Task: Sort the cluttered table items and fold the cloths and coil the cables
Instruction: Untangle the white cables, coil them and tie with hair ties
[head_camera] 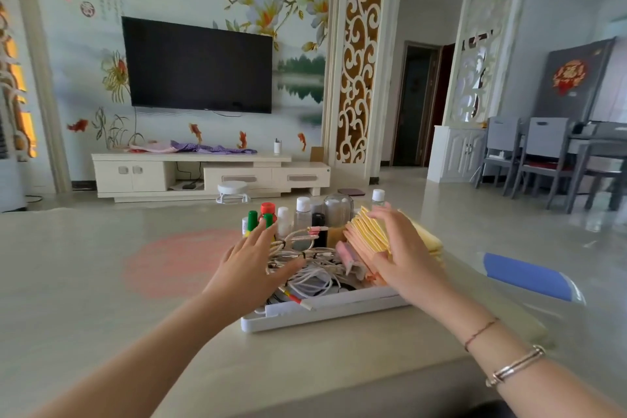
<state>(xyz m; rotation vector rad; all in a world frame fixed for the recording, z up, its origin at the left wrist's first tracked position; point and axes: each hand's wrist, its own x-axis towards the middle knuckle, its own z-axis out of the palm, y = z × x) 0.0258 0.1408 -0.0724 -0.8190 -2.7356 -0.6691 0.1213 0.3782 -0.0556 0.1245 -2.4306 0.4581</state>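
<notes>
Broad beige table (101, 282) filling the lower view, marked with a faint pink round patch (179, 261) left of centre. On it, near the front edge, a white tray (325, 310), shallow-walled and crowded. In the tray's right part, a stack of folded cloths (369, 234), yellow on top and pink-orange beneath, leaning as a fanned bundle. In the tray's left and middle part, a tangle of cables (312, 268), mostly white, with one red-tipped plug (294, 299) lying over the near wall. Along the tray's far side, a row of small bottles (303, 214) standing upright: clear ones with white caps, one with a red cap, two with green caps, plus a taller clear jar (337, 210). To the right of the tray, well apart, a blue sheet (524, 276) lying flat on the table. Left hand (251, 258) spread wide with straight fingers, over the left end of the cables and in front of the green-capped bottles, holding nothing; touching or just above, cannot tell. Right hand (403, 248) also flat and spread, fingers straight, laid against the cloth stack without curling round it. On the right wrist, a silver bangle (515, 366) and a thin red string (480, 332).
</notes>
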